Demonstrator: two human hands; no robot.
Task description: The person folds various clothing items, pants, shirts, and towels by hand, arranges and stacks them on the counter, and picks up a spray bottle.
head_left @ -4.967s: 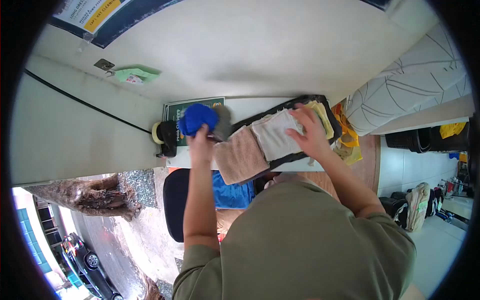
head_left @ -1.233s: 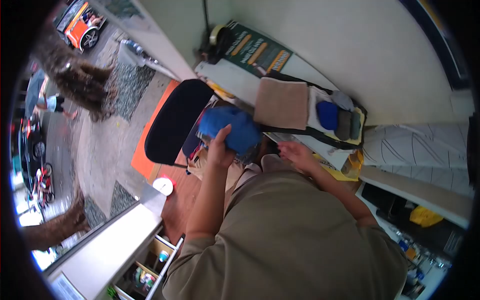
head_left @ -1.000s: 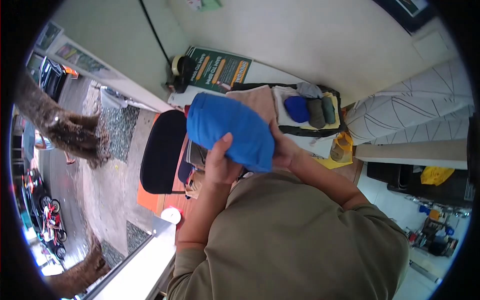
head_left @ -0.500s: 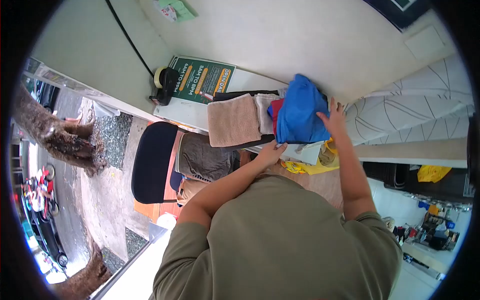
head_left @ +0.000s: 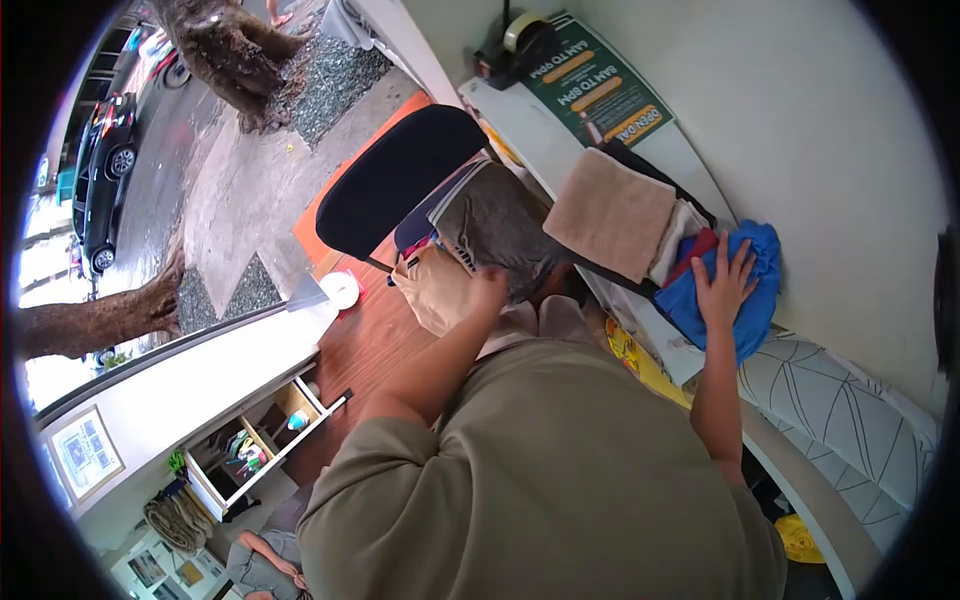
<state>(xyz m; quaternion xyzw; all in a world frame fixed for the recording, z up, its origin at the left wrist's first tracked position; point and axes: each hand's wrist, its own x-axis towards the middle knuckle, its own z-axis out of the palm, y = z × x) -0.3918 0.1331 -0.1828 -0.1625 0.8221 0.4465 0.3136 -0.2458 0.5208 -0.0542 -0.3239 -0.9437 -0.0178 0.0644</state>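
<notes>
My right hand lies flat with spread fingers on the blue cloth, at the near right end of a white shelf. Beside that cloth are a red cloth, a light cloth and a folded beige towel. My left hand is by the dark grey folded clothes and a beige garment on the chair; its fingers are mostly hidden.
A black chair back stands left of the clothes. A tape dispenser and a green sign are on the shelf's far end. An open drawer is at lower left, near a seated person.
The view has turned, and more of the room at lower left shows. My left hand has left the blue cloth and moved to the chair's clothes. My right hand now rests on top of the blue cloth.
</notes>
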